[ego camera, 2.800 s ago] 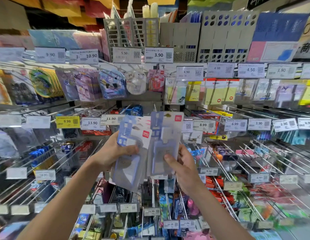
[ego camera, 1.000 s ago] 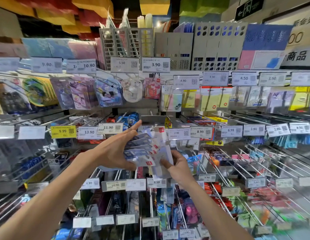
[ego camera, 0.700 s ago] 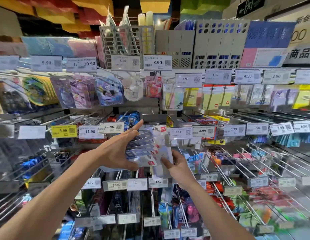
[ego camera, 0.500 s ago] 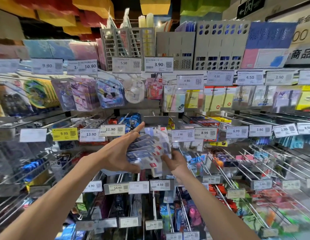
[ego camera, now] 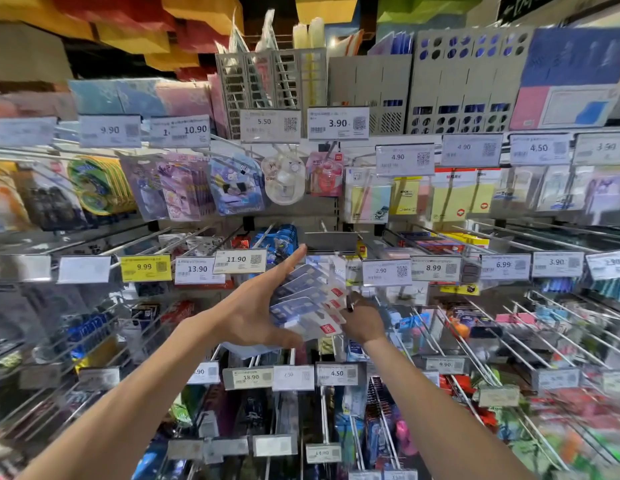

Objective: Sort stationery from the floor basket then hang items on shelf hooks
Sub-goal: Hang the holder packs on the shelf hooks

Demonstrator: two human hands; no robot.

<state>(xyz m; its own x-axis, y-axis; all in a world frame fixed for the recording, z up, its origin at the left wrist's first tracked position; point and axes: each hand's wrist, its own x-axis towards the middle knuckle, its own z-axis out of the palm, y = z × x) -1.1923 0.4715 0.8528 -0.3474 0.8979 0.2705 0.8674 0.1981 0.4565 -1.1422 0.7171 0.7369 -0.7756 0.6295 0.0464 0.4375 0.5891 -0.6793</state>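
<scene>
Nearest, left hand [ego camera: 253, 315] pinching a fan of card packs [ego camera: 307, 303], thumb beneath, fingers spread on top, forefinger straight. Just beside, right hand [ego camera: 364, 322] at the fan's right edge, fingertips hidden behind the packs, grip impossible to tell. Beyond, shelf hooks [ego camera: 384, 424], price tags [ego camera: 240, 260], yellow sticky notes [ego camera: 405, 197] higher up.

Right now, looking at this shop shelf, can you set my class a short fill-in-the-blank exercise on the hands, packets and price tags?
1. The left hand holds a fan of packets with ___ corner labels.
2. The yellow price tag reads ___.
3. The white tag just right of the 13.90 tag reads ___.

Missing words: red; 9.99; 11.90
</scene>
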